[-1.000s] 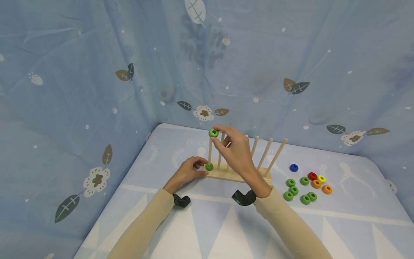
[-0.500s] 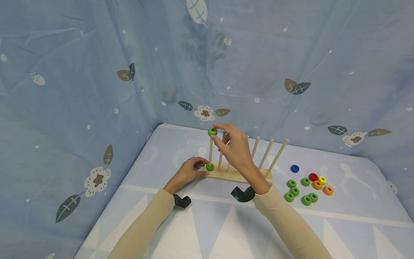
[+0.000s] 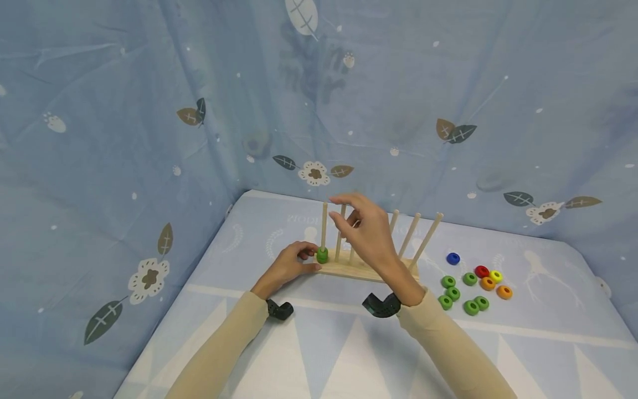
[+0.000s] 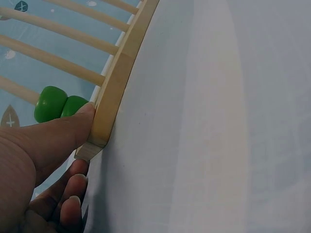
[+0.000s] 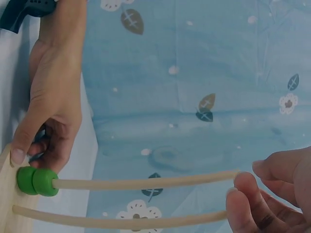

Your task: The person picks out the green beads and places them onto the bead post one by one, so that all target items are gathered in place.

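A wooden peg stand (image 3: 354,271) with a row of upright pegs sits on the table. Two green beads (image 5: 44,182) are stacked at the foot of its leftmost peg (image 3: 324,224). My left hand (image 3: 286,266) holds the left end of the stand's base; in the left wrist view the thumb (image 4: 73,127) lies on the base beside the beads, with the fingers around its end. My right hand (image 3: 368,230) is raised beside the top of that peg, thumb and forefinger apart, nothing between them. It hides part of the middle pegs.
Right of the stand lie several loose green beads (image 3: 471,307), a blue bead (image 3: 453,259), a red bead (image 3: 481,271), a yellow bead (image 3: 495,276) and two orange beads (image 3: 504,292). Patterned blue cloth (image 3: 399,111) hangs behind and to the left.
My right hand has let go of a green bead at the top of the leftmost peg. The bead has dropped onto the one below. The left hand stays where it was.
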{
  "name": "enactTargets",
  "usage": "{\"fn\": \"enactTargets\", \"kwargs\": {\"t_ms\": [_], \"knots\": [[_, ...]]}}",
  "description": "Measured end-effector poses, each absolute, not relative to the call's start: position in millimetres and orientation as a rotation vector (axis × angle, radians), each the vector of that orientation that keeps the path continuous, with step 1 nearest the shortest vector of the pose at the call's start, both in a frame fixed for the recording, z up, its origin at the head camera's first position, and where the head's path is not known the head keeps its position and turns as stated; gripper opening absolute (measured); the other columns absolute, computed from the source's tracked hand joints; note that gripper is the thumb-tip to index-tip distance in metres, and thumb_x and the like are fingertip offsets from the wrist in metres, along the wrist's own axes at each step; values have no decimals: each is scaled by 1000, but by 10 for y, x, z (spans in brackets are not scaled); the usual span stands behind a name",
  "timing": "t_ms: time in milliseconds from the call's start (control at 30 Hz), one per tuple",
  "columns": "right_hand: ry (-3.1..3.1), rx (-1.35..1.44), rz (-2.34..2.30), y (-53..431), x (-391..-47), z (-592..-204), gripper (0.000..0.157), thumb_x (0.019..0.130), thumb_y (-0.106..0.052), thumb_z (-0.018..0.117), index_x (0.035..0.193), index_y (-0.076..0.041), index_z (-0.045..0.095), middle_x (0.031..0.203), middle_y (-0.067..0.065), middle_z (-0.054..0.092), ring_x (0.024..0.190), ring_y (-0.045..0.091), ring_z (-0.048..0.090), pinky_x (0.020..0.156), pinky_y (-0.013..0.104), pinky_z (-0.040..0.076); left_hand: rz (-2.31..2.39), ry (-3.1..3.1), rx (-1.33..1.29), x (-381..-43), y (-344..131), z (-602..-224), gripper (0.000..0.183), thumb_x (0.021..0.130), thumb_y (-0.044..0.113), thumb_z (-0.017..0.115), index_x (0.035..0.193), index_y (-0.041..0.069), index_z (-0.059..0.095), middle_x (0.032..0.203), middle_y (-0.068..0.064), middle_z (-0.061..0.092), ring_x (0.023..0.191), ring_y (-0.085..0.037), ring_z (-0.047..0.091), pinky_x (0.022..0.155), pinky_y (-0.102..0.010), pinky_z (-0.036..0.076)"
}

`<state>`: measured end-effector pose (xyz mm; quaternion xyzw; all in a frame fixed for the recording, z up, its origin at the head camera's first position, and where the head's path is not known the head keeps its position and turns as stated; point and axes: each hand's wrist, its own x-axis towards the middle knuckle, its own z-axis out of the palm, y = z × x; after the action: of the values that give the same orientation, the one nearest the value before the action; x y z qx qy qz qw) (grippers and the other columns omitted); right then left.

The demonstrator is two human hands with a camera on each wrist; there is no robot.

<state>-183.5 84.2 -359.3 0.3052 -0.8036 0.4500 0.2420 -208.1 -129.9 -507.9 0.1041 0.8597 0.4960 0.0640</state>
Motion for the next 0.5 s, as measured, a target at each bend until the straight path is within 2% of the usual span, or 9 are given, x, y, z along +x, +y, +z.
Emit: {"fn": "enactTargets", "kwargs": {"t_ms": [300, 500], "knots": [[-2233, 827, 1230, 973, -1746, -3614, 28, 94, -15, 73, 123, -18, 70, 98, 0, 65, 54, 2, 59, 47, 27, 47, 1513, 2585, 311, -2078, -1307, -5080, 45, 83, 23, 85, 124, 16, 68, 113, 0, 63, 102, -20, 56, 93, -42, 46], [-2273, 845, 1239, 1064, -1687, -3667, 30, 94, -13, 73, 123, -15, 69, 106, 2, 68, 55, 4, 60, 49, 27, 48, 1526, 2576, 314, -2083, -1306, -5097, 45, 83, 23, 85, 124, 16, 68, 112, 0, 63, 101, -20, 56, 92, -42, 46]]}}
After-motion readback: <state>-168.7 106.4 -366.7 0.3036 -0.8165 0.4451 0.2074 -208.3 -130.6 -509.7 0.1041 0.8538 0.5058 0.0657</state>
